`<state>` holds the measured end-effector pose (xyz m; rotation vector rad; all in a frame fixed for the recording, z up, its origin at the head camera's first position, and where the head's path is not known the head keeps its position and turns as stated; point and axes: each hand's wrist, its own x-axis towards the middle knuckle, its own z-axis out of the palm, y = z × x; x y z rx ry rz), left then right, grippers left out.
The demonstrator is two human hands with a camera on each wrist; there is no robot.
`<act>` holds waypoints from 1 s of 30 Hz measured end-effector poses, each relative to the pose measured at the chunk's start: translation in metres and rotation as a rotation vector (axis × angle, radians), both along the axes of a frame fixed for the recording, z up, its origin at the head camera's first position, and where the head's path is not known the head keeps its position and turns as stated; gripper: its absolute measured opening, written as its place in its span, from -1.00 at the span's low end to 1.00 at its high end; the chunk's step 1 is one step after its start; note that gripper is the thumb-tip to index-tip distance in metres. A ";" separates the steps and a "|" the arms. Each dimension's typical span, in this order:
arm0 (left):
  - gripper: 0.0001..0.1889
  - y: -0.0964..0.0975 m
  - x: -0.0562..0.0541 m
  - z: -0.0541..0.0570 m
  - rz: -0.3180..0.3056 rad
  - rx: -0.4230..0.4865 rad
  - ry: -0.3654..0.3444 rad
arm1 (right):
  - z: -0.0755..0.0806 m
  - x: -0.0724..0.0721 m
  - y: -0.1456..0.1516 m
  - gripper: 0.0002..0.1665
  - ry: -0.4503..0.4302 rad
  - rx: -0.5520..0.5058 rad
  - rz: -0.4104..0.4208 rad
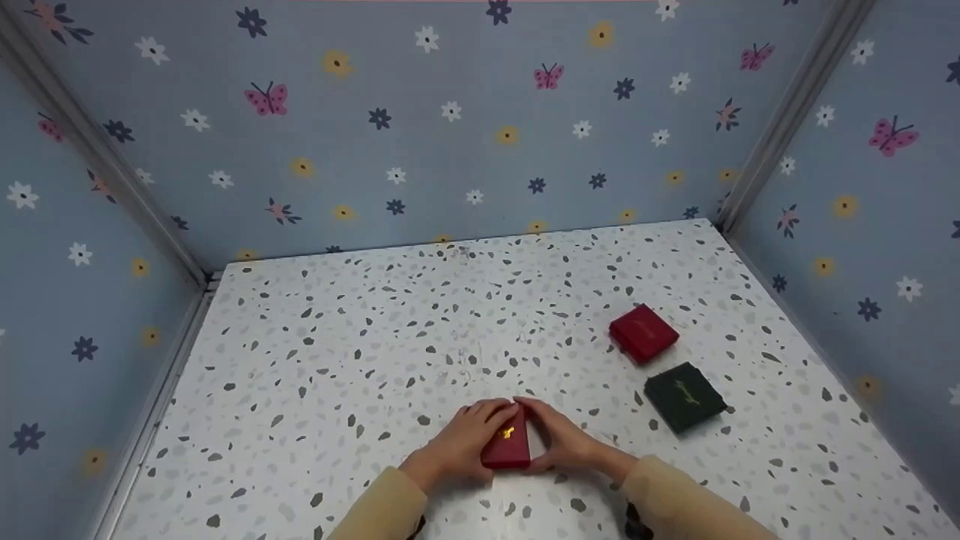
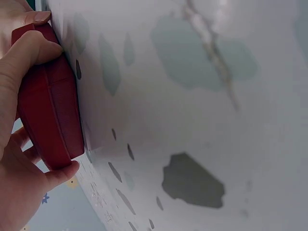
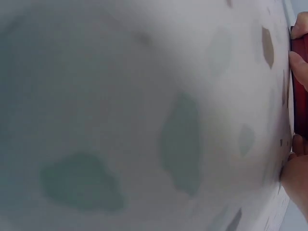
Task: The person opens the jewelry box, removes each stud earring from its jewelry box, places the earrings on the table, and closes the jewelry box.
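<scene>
A small red box (image 1: pixel 508 451) with a gold emblem on its top lies on the speckled table between both hands, near the front. From its left side my left hand (image 1: pixel 459 444) grips it, fingers over the far edge and thumb at the near end. On the right, my right hand (image 1: pixel 568 444) holds it by the far and near corners, leaving a gap beside the box's long side. In the left wrist view the red box (image 2: pixel 45 106) shows a seam along its side and looks closed. Only a sliver of the red box (image 3: pixel 301 96) shows in the right wrist view.
To the right on the white speckled table (image 1: pixel 337 360) lie another red box (image 1: pixel 643 334) and a dark green box (image 1: pixel 685 397) with a gold mark, close together. Blue flowered panels (image 1: pixel 450 150) wall the table at the back and both sides.
</scene>
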<state>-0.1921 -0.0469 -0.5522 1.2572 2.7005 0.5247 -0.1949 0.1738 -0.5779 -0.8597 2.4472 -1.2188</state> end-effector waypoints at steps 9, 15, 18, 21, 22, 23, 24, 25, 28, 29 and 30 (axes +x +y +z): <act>0.06 -0.001 0.001 0.003 0.022 -0.004 -0.058 | 0.001 0.000 -0.001 0.19 0.013 0.012 0.008; 0.05 -0.002 0.002 0.005 0.016 0.011 -0.069 | 0.000 0.000 -0.001 0.19 0.026 0.003 0.004; 0.04 -0.003 0.001 0.006 0.012 0.010 -0.060 | 0.000 0.000 -0.001 0.18 0.039 0.000 0.003; 0.05 -0.003 0.001 0.006 0.008 0.004 -0.043 | 0.000 0.000 -0.001 0.18 0.050 -0.004 0.004; 0.05 -0.003 0.001 0.006 0.006 0.004 -0.034 | -0.001 0.000 -0.001 0.18 0.057 -0.009 0.007; 0.05 -0.002 0.001 0.006 0.004 0.006 -0.028 | -0.001 0.000 -0.001 0.17 0.067 -0.015 0.012; 0.05 -0.003 0.001 0.006 0.003 0.008 -0.024 | -0.002 0.000 -0.001 0.16 0.078 -0.021 0.018; 0.05 -0.003 0.001 0.006 0.004 0.013 -0.023 | -0.002 0.000 -0.001 0.15 0.087 -0.028 0.024; 0.04 -0.003 0.000 0.007 0.005 0.031 -0.031 | -0.003 0.000 -0.001 0.13 0.124 -0.039 0.043; 0.04 -0.003 0.000 0.008 0.005 0.036 -0.035 | -0.003 0.000 0.000 0.13 0.129 -0.039 0.045; 0.04 -0.003 0.000 0.009 0.004 0.041 -0.040 | -0.003 0.000 0.000 0.13 0.129 -0.037 0.043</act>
